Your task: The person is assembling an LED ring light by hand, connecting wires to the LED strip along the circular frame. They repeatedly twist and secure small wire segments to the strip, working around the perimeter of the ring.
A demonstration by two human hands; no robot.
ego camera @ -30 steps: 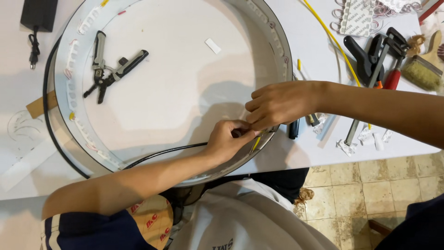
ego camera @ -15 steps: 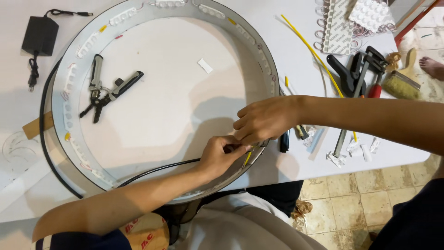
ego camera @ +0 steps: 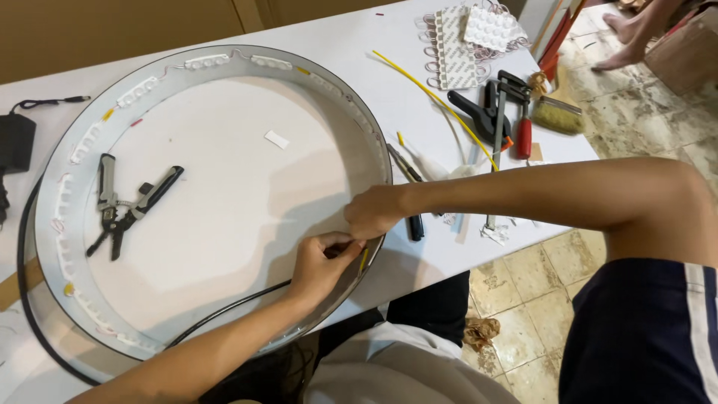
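Left hand (ego camera: 320, 263) pinching black cable (ego camera: 224, 310) end against inner wall of round sign frame (ego camera: 224, 63) at its near edge on white surface (ego camera: 359, 45); right hand (ego camera: 374, 212) fingers closed, bracing same spot, steadying. Wire strippers (ego camera: 127, 206) lying idle inside frame.

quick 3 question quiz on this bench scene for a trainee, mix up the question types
1. True or false: the wire stripper pliers lie inside the round frame.
2. Where do the left hand and right hand meet? A) at the frame's far rim B) at its near right rim C) over the brush
3. Fill in: a thin ___ cable runs along the near rim towards the left hand.

Key: 1 true. 2 B. 3 black.
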